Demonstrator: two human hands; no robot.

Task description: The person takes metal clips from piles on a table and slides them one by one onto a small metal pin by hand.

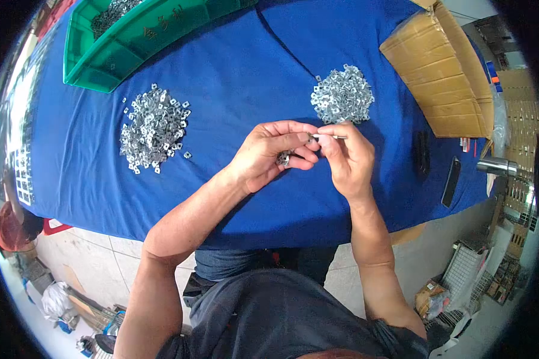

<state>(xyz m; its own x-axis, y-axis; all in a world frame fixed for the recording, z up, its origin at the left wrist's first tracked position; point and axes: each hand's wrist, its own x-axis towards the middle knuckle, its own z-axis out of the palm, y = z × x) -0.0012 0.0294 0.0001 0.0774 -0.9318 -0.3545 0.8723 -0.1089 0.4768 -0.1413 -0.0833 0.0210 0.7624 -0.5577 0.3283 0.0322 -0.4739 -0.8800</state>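
Note:
My left hand (275,149) pinches a small metal clip (311,138) between thumb and forefinger, and several more clips (284,158) lie in its curled fingers. Touching the pinched clip is the tip of a thin metal rod (336,137), which my right hand (351,157) grips between thumb and forefinger. Both hands meet above the blue cloth (239,90). One pile of small metal clips (154,128) lies left of my hands, and a second pile (342,94) is just beyond my right hand.
A green bin (156,36) holding metal parts stands at the back left. On the right are an open cardboard box (440,78), a black object (422,152), a dark phone-like object (451,182) and a metal cylinder (497,166). Part of another person (12,227) shows at the far left.

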